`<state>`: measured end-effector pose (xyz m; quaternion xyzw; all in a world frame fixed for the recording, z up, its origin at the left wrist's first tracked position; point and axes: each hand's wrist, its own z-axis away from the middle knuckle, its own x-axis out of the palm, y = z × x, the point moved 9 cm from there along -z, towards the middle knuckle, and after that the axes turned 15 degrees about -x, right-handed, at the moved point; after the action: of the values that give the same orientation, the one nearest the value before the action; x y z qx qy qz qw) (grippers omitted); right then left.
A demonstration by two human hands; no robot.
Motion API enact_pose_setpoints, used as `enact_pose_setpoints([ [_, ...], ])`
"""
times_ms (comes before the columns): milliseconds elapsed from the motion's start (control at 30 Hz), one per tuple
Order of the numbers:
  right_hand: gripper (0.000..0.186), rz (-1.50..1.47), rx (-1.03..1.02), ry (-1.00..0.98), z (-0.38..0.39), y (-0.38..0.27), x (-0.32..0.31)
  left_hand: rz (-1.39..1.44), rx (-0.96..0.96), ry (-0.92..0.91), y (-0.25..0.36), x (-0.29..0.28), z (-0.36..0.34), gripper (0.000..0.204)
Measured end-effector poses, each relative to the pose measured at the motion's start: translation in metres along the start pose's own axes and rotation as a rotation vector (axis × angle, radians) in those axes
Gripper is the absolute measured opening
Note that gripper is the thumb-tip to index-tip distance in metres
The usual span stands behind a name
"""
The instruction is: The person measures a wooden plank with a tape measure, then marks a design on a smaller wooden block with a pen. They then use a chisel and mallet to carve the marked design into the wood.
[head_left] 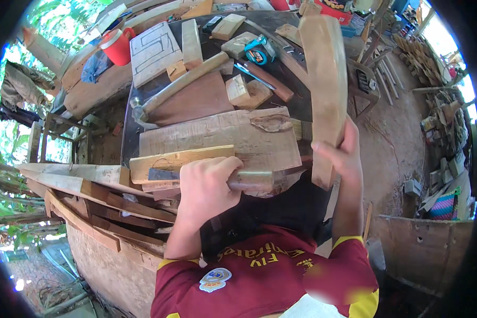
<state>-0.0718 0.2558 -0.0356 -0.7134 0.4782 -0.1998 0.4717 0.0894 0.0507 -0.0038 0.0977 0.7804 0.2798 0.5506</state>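
Observation:
My left hand (209, 184) is closed round a chisel (254, 180). Its flat dark blade points left and lies over a pale wood block (196, 154) with curved pencil lines; the wooden handle sticks out to the right of my fist. This block rests along the near edge of a wide, rough board (222, 135) with a knot at its right end. In my right hand (347, 151) a long, thick wooden bar (326, 74) is held upright, gripped near its lower end. Bar and chisel are apart.
On the dark table lie a hammer (185, 84), a turquoise tape measure (259, 50), a blue pen (254, 76), wood offcuts (238, 90) and a board with drawn lines (155, 53). A red jug (115, 46) stands far left. Curved timbers (98, 193) lie at left.

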Motion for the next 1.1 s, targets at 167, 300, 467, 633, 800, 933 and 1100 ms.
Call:
enact_pose_setpoints([
  [167, 0.064, 0.376, -0.157, 0.012, 0.044, -0.017, -0.011, -0.036, 0.014, 0.014, 0.002, 0.000, 0.003, 0.025],
  [300, 0.064, 0.596, -0.255, 0.040, 0.052, -0.038, -0.015, -0.039, 0.022, -0.044, 0.016, 0.006, 0.012, 0.029],
  [467, 0.069, 0.750, -0.181, -0.050, 0.029, -0.045, -0.013, 0.017, 0.101, -0.064, 0.035, 0.006, 0.017, 0.029],
  [633, 0.071, 0.834, -0.165, -0.076, -0.036, -0.014, -0.014, 0.055, 0.111, 0.074, 0.039, -0.010, 0.022, 0.026],
  [800, 0.067, 0.969, -0.079, -0.051, -0.145, 0.018, 0.007, 0.221, 0.032, 0.285, 0.014, -0.033, 0.028, 0.019],
  [933, 0.072, 1.089, -0.124, -0.160, -0.203, 0.049, 0.043, 0.262, 0.019, 0.318, -0.005, -0.044, 0.032, 0.016],
  [1100, 0.058, 0.978, -0.112, -0.261, -0.256, 0.101, 0.056, 0.327, -0.099, 0.242, -0.028, -0.052, 0.035, 0.020],
])
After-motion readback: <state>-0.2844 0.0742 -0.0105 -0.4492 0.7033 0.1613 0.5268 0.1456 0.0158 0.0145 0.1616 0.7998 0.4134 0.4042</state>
